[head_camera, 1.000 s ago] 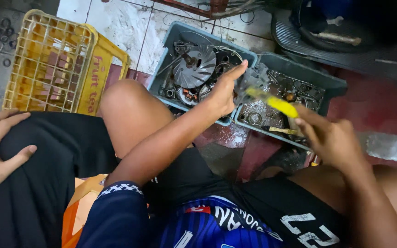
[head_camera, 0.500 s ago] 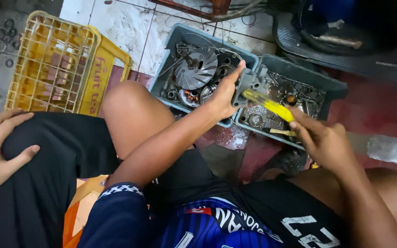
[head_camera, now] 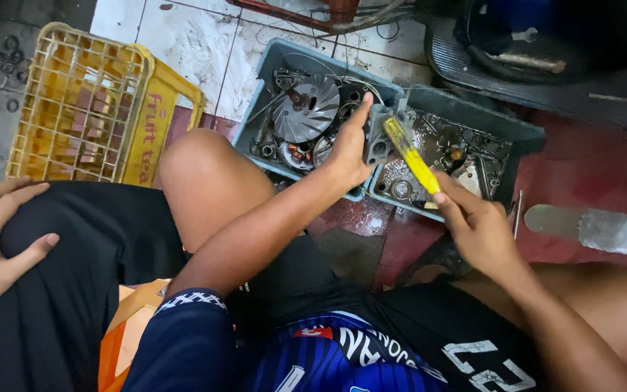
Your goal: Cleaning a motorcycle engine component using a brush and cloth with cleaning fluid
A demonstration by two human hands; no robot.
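The screwdriver tip is hidden behind the grey part, itself partly covered by the left hand. The bottle is cut off at the right edge. Tray contents are too small to be identified.

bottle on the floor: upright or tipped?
Tipped: the bottle lies on its side on the red floor, right of the right hand.

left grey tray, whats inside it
The left grey tray holds a finned metal fan disc, wires and small parts. The left hand covers its right corner.
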